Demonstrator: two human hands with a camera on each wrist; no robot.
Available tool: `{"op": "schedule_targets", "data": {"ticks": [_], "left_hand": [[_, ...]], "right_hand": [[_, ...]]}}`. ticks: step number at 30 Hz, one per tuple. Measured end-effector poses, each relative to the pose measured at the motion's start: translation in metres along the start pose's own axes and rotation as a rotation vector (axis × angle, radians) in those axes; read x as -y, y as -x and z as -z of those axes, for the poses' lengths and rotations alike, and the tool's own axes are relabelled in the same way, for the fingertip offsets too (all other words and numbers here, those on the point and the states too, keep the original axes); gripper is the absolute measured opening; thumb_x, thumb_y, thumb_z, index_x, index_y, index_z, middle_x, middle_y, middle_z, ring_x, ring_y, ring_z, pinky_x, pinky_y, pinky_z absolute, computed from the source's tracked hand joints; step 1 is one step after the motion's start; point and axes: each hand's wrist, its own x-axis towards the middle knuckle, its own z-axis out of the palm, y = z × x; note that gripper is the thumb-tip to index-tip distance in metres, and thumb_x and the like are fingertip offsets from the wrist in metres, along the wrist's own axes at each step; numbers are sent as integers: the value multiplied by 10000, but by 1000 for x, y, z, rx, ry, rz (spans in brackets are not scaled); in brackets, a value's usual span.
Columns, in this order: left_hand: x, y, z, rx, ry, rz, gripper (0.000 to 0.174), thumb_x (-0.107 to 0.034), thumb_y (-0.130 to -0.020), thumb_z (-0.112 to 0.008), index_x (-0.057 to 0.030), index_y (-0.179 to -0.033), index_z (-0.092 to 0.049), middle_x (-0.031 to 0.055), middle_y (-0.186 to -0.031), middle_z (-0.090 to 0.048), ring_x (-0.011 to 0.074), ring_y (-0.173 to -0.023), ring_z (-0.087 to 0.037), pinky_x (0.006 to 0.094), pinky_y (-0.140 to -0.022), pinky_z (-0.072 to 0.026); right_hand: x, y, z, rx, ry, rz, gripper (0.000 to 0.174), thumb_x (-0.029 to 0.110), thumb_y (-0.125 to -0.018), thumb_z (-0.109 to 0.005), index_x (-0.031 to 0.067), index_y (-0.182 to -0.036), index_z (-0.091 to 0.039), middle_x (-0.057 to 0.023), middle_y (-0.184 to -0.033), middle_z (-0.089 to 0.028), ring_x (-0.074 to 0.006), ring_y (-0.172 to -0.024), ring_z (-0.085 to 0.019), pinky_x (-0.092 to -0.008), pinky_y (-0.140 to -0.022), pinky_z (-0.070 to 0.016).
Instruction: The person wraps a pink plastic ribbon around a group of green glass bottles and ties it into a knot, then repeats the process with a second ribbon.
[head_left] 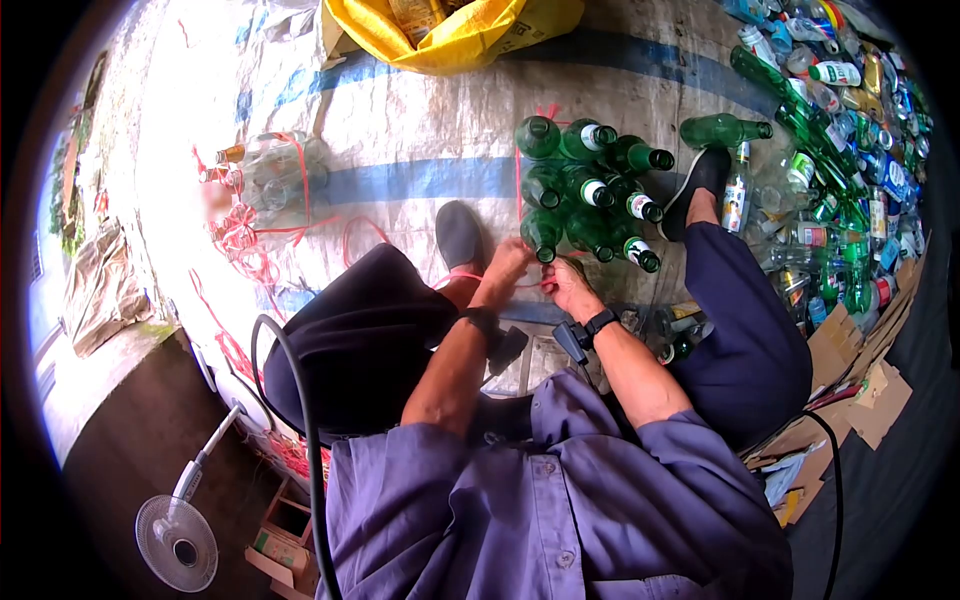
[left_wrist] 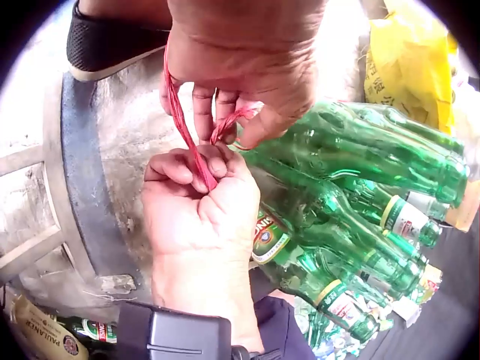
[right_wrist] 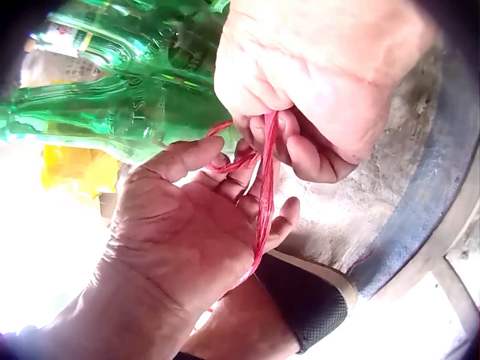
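Red plastic twine (right_wrist: 265, 199) runs between the two hands, close beside a cluster of green glass bottles (head_left: 586, 187). My left hand (head_left: 508, 265) pinches a loop of it between thumb and fingers; in the right wrist view a strand crosses its palm. The right hand (head_left: 574, 291) has its fingers curled around the twine, which enters the fist in the left wrist view. The bottles stand close together in rows, some with white neck labels, and red twine shows at the cluster's left edge. One green bottle (head_left: 725, 130) lies apart near the right foot.
Clear bottles (head_left: 285, 175) tied with red twine lie at left. A yellow sack (head_left: 430, 45) stands ahead. Many loose bottles and cans (head_left: 840, 180) pile up at right, beside cardboard (head_left: 870, 400). The left shoe (head_left: 460, 235) is close to the hands. A fan (head_left: 177, 542) stands at lower left.
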Motion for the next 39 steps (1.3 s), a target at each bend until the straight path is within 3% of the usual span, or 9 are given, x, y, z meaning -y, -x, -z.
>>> {"op": "schedule_targets", "data": {"ticks": [8, 10, 15, 19, 23, 25, 28, 33, 39], "left_hand": [[53, -33, 5, -61, -74, -296, 341, -299, -894, -516, 20, -883, -636, 90, -776, -649, 245, -689, -649, 332, -613, -510], [62, -41, 7, -89, -136, -329, 378, -326, -922, -492, 24, -891, -633, 107, -785, -661, 257, -667, -657, 324, -594, -513], [40, -13, -3, -158, 119, -211, 465, -449, -952, -446, -13, -976, -609, 103, -773, -659, 202, -627, -654, 299, -544, -485], [33, 0, 0, -125, 321, -200, 396, -418, -953, -456, -48, -1019, -580, 64, -831, -651, 178, -655, -648, 279, -517, -473], [31, -5, 13, -214, 324, -179, 395, -409, -902, -503, -40, -978, -622, 80, -823, -657, 169, -648, -627, 263, -528, -429], [25, -7, 18, -247, 349, -123, 306, -305, -862, -523, -35, -958, -629, 75, -827, -647, 152, -620, -583, 255, -512, -402], [16, -16, 23, -241, 545, 18, 299, -286, -849, -543, -11, -932, -626, 94, -840, -641, 151, -590, -551, 245, -502, -389], [1, -22, 24, -301, 757, 115, 327, -371, -987, -407, -69, -923, -514, 102, -740, -605, 157, -551, -512, 267, -482, -396], [-8, -39, 33, -294, 799, 205, 335, -385, -987, -393, -140, -764, -445, 25, -612, -483, 160, -508, -433, 283, -454, -337]], "right_hand": [[-3, -6, 5, 32, 140, 15, 193, 258, -784, -714, 164, -726, -557, 66, -609, -462, -74, -526, -398, -226, -458, -284], [-2, -1, 0, -25, 126, 51, 174, 198, -767, -711, 107, -705, -576, 27, -625, -467, -82, -500, -395, -232, -434, -273], [-3, -3, 5, 30, 103, 54, 194, 234, -787, -715, 128, -719, -568, 48, -626, -464, -67, -511, -395, -226, -434, -272], [-4, -5, 10, 78, 144, 63, 198, 276, -825, -700, 150, -754, -565, 72, -629, -448, -53, -524, -383, -216, -443, -265], [-10, -12, 17, 107, 163, 57, 190, 299, -836, -694, 138, -821, -593, 67, -662, -451, -54, -547, -382, -213, -455, -258], [-3, 3, 9, 61, 249, 57, 254, 313, -878, -651, 176, -742, -486, 80, -606, -396, -45, -517, -362, -212, -448, -279], [2, 12, 3, -10, 283, 63, 259, 298, -871, -663, 163, -737, -487, 77, -599, -382, -46, -498, -334, -216, -441, -274], [5, 8, 11, 50, 293, 51, 248, 276, -866, -668, 151, -734, -501, 78, -586, -365, -43, -486, -319, -215, -426, -260], [10, 10, 20, 75, 274, 27, 202, 286, -870, -664, 144, -778, -554, 82, -600, -371, -44, -495, -325, -216, -416, -245]]}}
